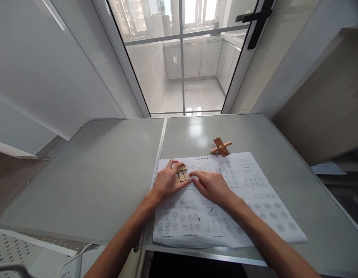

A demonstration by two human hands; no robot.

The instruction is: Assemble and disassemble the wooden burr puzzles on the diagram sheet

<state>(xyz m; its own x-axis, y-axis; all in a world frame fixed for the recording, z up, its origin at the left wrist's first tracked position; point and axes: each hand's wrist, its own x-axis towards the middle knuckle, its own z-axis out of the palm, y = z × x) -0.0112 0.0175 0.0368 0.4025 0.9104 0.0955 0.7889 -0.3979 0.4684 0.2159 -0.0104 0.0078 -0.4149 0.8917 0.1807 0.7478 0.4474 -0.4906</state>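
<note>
Between my two hands is a small cluster of light wooden puzzle blocks (183, 177), over the upper left of a printed diagram sheet (237, 227). My left hand (168, 179) curls around the blocks from the left, thumb and fingers closed on them. From the right, my right hand (211, 185) has its fingertips bent together at the blocks' right edge; whether it grips one is too small to tell. A darker wooden puzzle of crossed pieces (221, 147) rests on the table beyond the sheet's top edge.
The grey folding table (89, 185) has a metal seam (161, 143) left of the sheet. Past its far edge stands a glass door (183, 58) with a black handle (255, 17). A shelf (338, 181) holding paper is at the right.
</note>
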